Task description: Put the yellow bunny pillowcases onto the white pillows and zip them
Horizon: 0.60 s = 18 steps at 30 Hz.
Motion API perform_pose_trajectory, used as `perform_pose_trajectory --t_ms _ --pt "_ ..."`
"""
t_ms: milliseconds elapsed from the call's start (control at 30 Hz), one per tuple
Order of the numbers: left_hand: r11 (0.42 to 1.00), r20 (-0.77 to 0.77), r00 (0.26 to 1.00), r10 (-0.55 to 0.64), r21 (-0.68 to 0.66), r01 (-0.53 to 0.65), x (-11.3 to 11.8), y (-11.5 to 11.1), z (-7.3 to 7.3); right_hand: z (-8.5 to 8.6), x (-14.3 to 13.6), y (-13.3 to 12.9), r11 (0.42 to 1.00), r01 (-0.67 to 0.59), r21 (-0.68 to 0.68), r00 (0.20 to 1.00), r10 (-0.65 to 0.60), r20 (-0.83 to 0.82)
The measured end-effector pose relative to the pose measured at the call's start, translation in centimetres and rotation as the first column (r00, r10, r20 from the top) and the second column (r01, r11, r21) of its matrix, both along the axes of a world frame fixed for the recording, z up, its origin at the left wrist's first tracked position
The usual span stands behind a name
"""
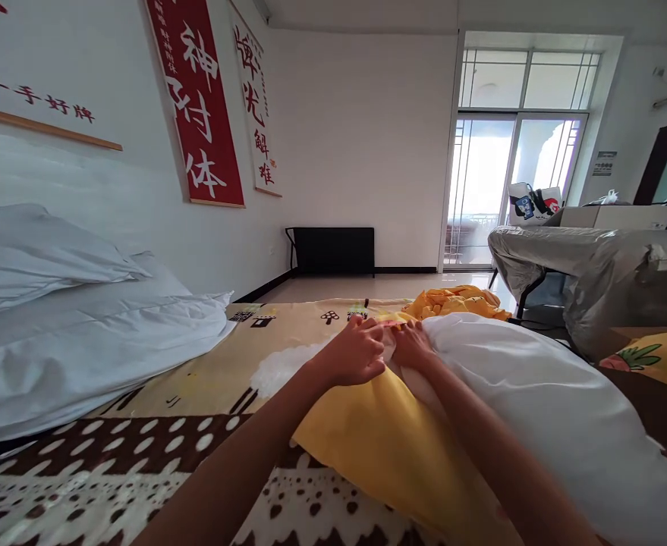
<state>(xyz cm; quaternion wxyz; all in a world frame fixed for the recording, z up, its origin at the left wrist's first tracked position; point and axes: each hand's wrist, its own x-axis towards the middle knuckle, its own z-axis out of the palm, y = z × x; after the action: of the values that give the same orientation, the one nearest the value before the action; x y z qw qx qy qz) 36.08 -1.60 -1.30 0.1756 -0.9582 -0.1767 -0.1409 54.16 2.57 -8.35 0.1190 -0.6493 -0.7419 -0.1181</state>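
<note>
My left hand is closed, its fingers curled on the upper edge of a yellow cloth cover. Close beside it, my right hand also has its fingers closed on the yellow cloth, next to the plump white quilt. The cover hangs below the hands, partly hidden by my right forearm. More yellow cloth with a print lies bunched just beyond the hands. A patterned beige and brown blanket is spread underneath.
White pillows lie at the left against the wall. A plastic-covered table stands at the right with a bag and boxes on it. A black folded panel leans at the far wall. Yellow cloth with a pineapple print lies at right.
</note>
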Motion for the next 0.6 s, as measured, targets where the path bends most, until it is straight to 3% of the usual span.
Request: perform_pose_trajectory --t_ms 167,300,367,467,600 --pt "0.992 -0.066 0.994 0.082 -0.091 -0.088 -2.1 2.2 -3.1 -2.1 -1.6 -2.9 0.986 -0.148 -0.076 0.987 0.153 0.053" --pt "0.983 -0.049 0.996 0.071 -0.165 -0.078 -2.4 2.3 -3.8 -1.4 -1.5 -7.1 0.889 -0.371 -0.268 0.909 0.407 0.093" --pt "0.985 -0.042 0.998 0.051 -0.162 -0.057 -1.9 2.3 -3.7 -1.4 -0.8 -8.4 0.905 -0.338 -0.259 0.915 0.38 0.133" --pt "0.991 -0.035 0.999 0.034 -0.13 -0.038 -0.8 2.0 -3.7 -2.5 0.7 -8.4 0.965 -0.173 -0.197 0.966 0.206 0.158" --pt "0.994 -0.134 0.991 -0.01 -0.112 -0.005 0.9 -0.4 -5.2 -2.7 2.2 -6.2 0.969 -0.147 -0.2 0.989 0.136 -0.065"
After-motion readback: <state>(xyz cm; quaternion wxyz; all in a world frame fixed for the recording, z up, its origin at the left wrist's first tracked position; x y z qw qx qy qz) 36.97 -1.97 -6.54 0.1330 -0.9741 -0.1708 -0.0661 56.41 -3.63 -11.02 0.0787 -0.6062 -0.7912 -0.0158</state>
